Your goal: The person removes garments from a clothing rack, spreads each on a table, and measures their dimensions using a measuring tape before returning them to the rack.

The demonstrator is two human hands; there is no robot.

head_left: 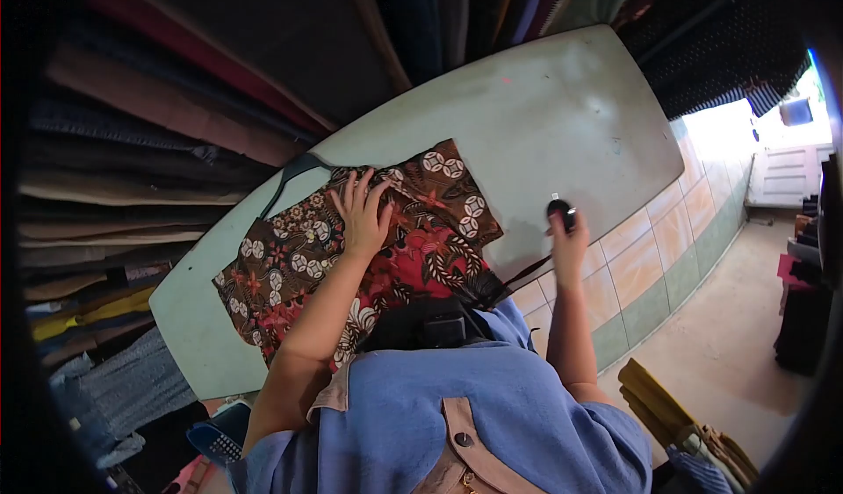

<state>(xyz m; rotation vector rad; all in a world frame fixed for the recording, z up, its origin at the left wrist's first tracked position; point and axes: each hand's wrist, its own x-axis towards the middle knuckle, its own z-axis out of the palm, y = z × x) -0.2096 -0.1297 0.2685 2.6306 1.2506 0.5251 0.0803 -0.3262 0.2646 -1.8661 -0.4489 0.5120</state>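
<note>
A patterned garment (430, 222) in brown, red and white lies on the pale table (544, 99), its lower part reaching my body. My left hand (362, 217) rests on the garment's upper part with its fingers spread. A dark hanger (297, 171) sticks out at the garment's upper left edge. To the right of the garment, over the table's near edge, my right hand (569, 235) is closed around a small black object (562, 213). What that object is I cannot make out.
Rows of hanging clothes (140, 125) line the far and left sides. At the lower left is a blue basket (219, 437). Folded cloth (672, 415) lies at the lower right, by the floor (702, 327). A white door (781, 178) stands at the far right.
</note>
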